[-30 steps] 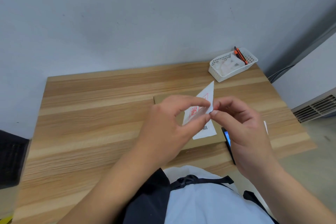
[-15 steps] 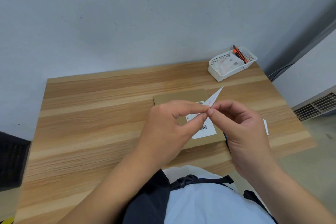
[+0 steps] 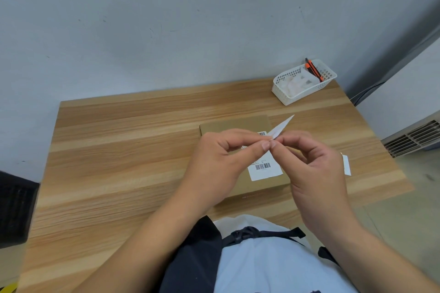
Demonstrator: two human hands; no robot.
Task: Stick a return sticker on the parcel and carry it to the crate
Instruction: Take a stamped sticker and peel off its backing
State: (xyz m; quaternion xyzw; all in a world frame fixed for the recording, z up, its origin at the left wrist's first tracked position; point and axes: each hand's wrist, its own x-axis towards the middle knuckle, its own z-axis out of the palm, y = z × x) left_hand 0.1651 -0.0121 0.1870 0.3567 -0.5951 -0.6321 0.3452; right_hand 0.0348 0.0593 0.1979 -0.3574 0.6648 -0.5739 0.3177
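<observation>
A flat brown cardboard parcel (image 3: 228, 125) lies on the wooden table (image 3: 119, 150), with a white barcode label (image 3: 264, 170) on its near right part. Above it, my left hand (image 3: 221, 164) and my right hand (image 3: 314, 173) both pinch a small white sticker sheet (image 3: 282, 127) at one corner. The sheet is seen nearly edge-on and points up to the right. My fingertips meet at the pinched corner, and my hands hide the middle of the parcel.
A white plastic basket (image 3: 302, 83) with an orange and black cutter (image 3: 313, 69) and papers stands at the back right corner. A white slip (image 3: 346, 164) lies near the right table edge. A dark object (image 3: 16, 209) sits at the far left.
The sticker sheet has turned from facing me, with red print showing, to nearly edge-on. My fingertips have closed together on its corner.
</observation>
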